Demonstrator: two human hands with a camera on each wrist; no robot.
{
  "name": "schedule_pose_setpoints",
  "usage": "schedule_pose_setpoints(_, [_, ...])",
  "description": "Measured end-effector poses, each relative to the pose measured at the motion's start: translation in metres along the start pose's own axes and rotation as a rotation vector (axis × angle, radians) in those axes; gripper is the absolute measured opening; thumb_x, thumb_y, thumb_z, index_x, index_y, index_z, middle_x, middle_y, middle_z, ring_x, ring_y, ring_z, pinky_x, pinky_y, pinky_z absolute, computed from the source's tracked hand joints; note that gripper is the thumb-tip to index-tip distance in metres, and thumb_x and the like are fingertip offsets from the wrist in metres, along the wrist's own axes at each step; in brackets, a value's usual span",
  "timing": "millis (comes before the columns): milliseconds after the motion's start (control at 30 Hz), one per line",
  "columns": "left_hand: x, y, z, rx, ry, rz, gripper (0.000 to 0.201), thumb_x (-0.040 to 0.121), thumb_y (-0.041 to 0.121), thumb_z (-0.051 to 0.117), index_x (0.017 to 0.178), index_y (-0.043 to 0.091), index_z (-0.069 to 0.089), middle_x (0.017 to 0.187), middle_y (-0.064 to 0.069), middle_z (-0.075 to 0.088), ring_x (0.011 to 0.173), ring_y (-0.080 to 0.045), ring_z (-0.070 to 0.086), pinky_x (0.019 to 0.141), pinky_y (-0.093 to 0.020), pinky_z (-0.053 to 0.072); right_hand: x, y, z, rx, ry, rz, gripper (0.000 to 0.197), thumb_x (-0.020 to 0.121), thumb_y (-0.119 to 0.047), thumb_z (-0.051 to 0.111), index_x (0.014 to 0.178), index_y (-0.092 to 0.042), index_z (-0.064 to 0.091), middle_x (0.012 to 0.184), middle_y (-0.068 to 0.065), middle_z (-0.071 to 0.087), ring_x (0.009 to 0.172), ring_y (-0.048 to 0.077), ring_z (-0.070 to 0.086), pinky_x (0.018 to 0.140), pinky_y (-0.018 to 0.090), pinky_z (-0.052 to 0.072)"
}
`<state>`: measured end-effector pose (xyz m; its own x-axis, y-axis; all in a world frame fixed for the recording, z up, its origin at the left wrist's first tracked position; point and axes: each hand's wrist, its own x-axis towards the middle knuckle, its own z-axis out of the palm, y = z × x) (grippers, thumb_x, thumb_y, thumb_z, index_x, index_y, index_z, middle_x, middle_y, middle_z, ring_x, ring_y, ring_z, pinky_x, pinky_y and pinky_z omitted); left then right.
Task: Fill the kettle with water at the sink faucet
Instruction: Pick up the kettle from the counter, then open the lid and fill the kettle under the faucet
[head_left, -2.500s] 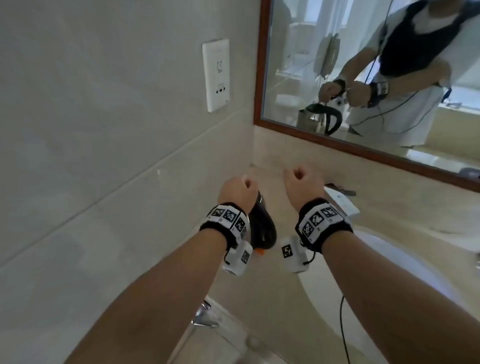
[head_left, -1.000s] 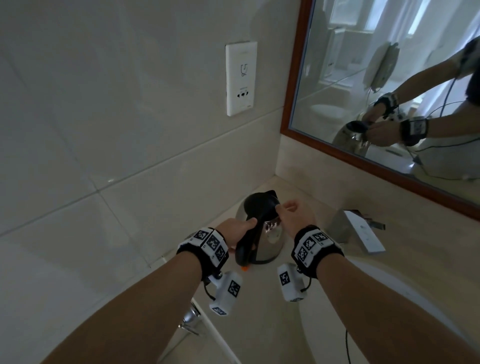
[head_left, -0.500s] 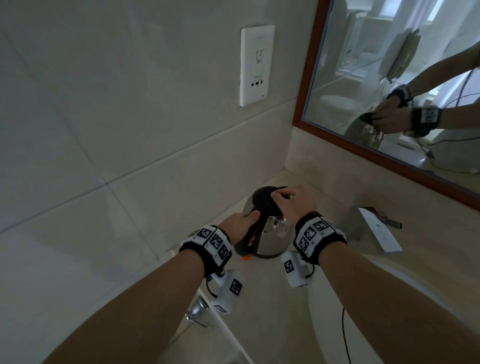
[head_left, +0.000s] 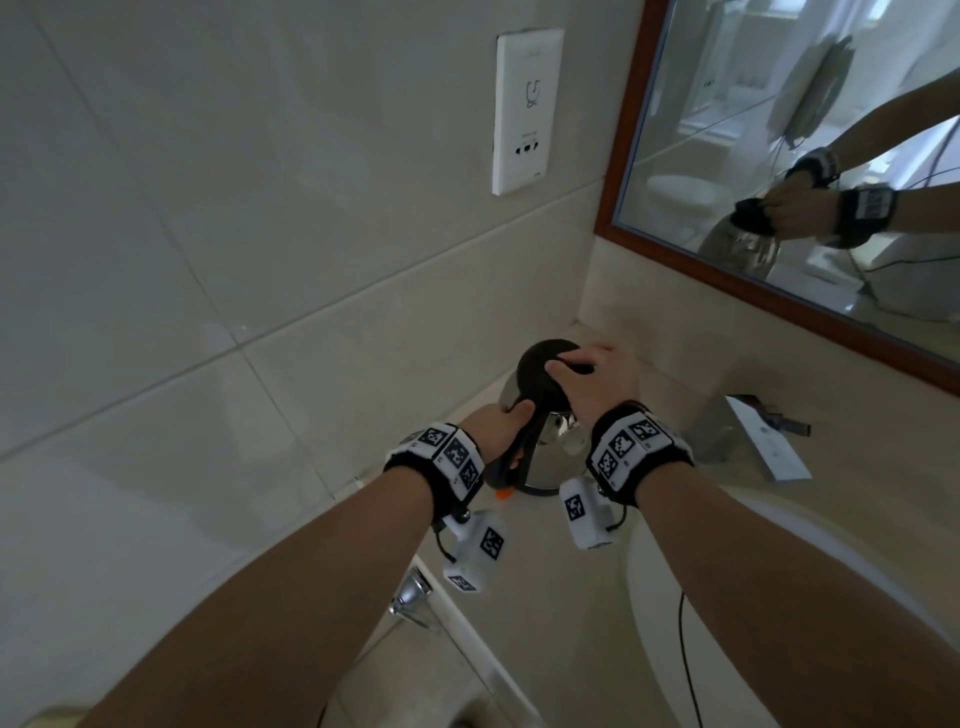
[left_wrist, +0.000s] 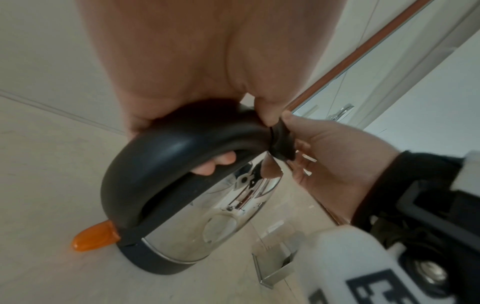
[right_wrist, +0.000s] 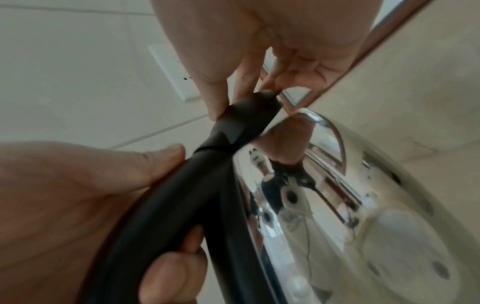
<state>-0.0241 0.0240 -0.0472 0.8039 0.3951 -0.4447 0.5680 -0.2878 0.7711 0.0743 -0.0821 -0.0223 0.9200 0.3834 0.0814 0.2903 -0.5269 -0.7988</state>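
Observation:
A steel kettle (head_left: 545, 462) with a black lid (head_left: 537, 366) and an orange switch (left_wrist: 93, 239) stands on the beige counter (head_left: 561, 597), in the corner by the tiled wall. My left hand (head_left: 501, 423) grips its black handle (left_wrist: 155, 162), fingers curled through the loop. My right hand (head_left: 592, 379) comes from above and pinches the lid's edge (right_wrist: 246, 115) between thumb and fingers. The lid lies low over the kettle's mouth. The kettle body (right_wrist: 350, 205) mirrors both wrists. No faucet shows directly.
A white basin rim (head_left: 810, 540) curves at the lower right. A metal holder (head_left: 722, 431) with a white card (head_left: 774, 441) sits to the kettle's right. A wood-framed mirror (head_left: 727, 270) and a wall socket (head_left: 524, 109) are above. A chrome fitting (head_left: 410, 595) juts from the counter's left edge.
The kettle has come down from mid-air onto the counter in the corner. My right hand has moved from beside the lid onto it and now pinches its edge. My left hand keeps the handle.

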Motion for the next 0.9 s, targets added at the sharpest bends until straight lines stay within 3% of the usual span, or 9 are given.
schedule_pose_setpoints(100, [-0.001,-0.002,0.002,-0.013,0.006,-0.006,0.047,0.097,0.047,0.041,0.07,0.011,0.055,0.066,-0.006,0.06,0.057,-0.021,0.054,0.06,-0.028,0.042,-0.008,-0.013,-0.005,-0.128,0.044,-0.179,0.02,0.075,-0.041,0.072,0.086,-0.024,0.074,0.134,0.0,0.047,0.127,0.018,0.04,0.107,0.028,0.032])
schedule_pose_setpoints(167, [0.003,-0.009,0.005,0.051,-0.013,0.048,0.034,0.09,0.04,0.056,0.068,0.014,0.054,0.069,-0.007,0.06,0.062,-0.024,0.053,0.065,-0.03,0.043,-0.019,-0.021,-0.007,-0.209,0.038,-0.306,0.02,0.078,-0.043,0.068,0.085,-0.025,0.075,0.142,0.0,0.044,0.131,0.021,0.036,0.108,0.033,0.033])
schedule_pose_setpoints(267, [0.006,-0.02,0.009,0.175,0.02,0.109,0.025,0.084,0.025,0.065,0.068,0.017,0.048,0.075,-0.01,0.059,0.069,-0.027,0.053,0.067,-0.033,0.043,-0.039,-0.024,-0.006,-0.342,0.061,-0.435,0.031,0.079,-0.047,0.06,0.095,-0.027,0.076,0.135,0.003,0.053,0.124,0.029,0.044,0.101,0.041,0.042])
schedule_pose_setpoints(333, [0.007,-0.027,0.012,0.186,0.063,0.13,0.023,0.083,0.022,0.064,0.068,0.016,0.048,0.075,-0.011,0.058,0.069,-0.027,0.051,0.068,-0.036,0.044,-0.051,-0.023,-0.007,-0.398,0.123,-0.5,0.031,0.078,-0.045,0.06,0.096,-0.026,0.076,0.125,0.005,0.06,0.113,0.032,0.052,0.092,0.039,0.048])
schedule_pose_setpoints(400, [0.004,-0.033,0.014,0.181,0.059,0.11,0.018,0.082,0.023,0.063,0.075,0.013,0.05,0.075,-0.01,0.058,0.066,-0.026,0.05,0.068,-0.04,0.047,-0.062,-0.025,-0.01,-0.412,0.143,-0.518,0.028,0.078,-0.044,0.06,0.094,-0.027,0.076,0.119,0.003,0.063,0.108,0.031,0.054,0.088,0.038,0.048])
schedule_pose_setpoints(533, [-0.002,-0.033,0.023,0.2,0.06,0.107,0.015,0.077,0.025,0.063,0.078,0.015,0.053,0.072,-0.005,0.059,0.06,-0.021,0.05,0.061,-0.033,0.046,-0.079,-0.02,-0.027,-0.395,0.132,-0.491,0.032,0.08,-0.045,0.055,0.098,-0.029,0.075,0.122,0.0,0.063,0.113,0.03,0.052,0.092,0.039,0.047])
schedule_pose_setpoints(667, [-0.023,-0.017,0.032,0.136,0.017,0.185,0.029,0.063,0.025,0.064,0.088,0.013,0.061,0.087,-0.008,0.07,0.076,-0.025,0.064,0.072,-0.036,0.054,-0.095,-0.015,-0.059,-0.31,0.14,-0.522,0.04,0.085,-0.043,0.047,0.114,-0.026,0.069,0.125,-0.003,0.063,0.116,0.023,0.053,0.1,0.034,0.041])
schedule_pose_setpoints(800, [-0.049,-0.002,0.045,0.163,-0.051,0.276,0.016,0.073,0.011,0.067,0.085,0.018,0.06,0.083,-0.002,0.069,0.069,-0.01,0.062,0.061,-0.021,0.047,-0.109,0.001,-0.119,-0.124,0.164,-0.517,0.037,0.093,-0.033,0.045,0.124,-0.019,0.06,0.122,-0.002,0.064,0.115,0.015,0.055,0.101,0.032,0.042])
schedule_pose_setpoints(900, [-0.062,0.002,0.063,0.157,-0.102,0.296,0.024,0.068,0.014,0.069,0.09,0.02,0.062,0.086,-0.004,0.068,0.08,-0.019,0.063,0.073,-0.029,0.05,-0.108,0.033,-0.18,-0.105,0.265,-0.394,0.043,0.091,-0.039,0.039,0.122,-0.017,0.061,0.118,0.001,0.066,0.11,0.017,0.057,0.097,0.033,0.044])
